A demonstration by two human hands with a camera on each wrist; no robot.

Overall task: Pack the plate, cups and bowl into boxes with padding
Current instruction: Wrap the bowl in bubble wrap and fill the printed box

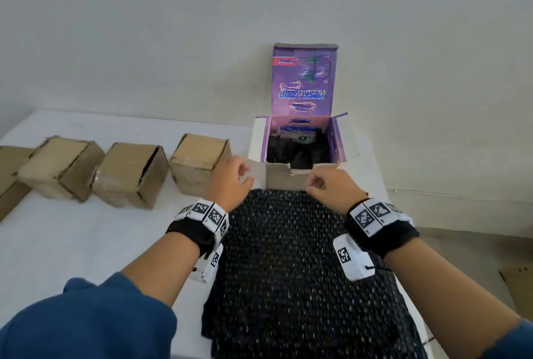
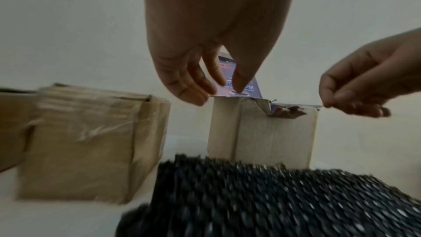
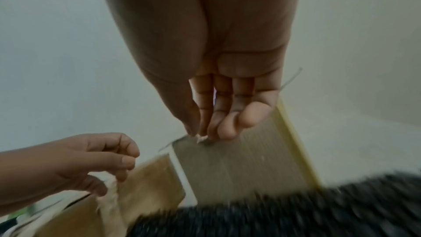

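Note:
A purple desk-lamp box [image 1: 300, 139] stands open against the wall, its lid upright and black bubble wrap lining its inside. My left hand [image 1: 246, 175] pinches the left end of the box's front flap [image 1: 284, 177]. My right hand [image 1: 313, 185] pinches the right end of the flap's top edge, as the right wrist view shows [image 3: 198, 135]. A large sheet of black bubble wrap [image 1: 288, 257] lies on the table [image 1: 72, 243] under my forearms, reaching the box's front wall [image 2: 262, 132]. No plate, cup or bowl shows.
Three taped brown cardboard boxes [image 1: 62, 168] [image 1: 131, 174] [image 1: 199, 162] stand in a row left of the purple box, the nearest close to my left hand. Flat cardboard [image 1: 8, 171] lies at the far left. The table's right edge runs just past the purple box.

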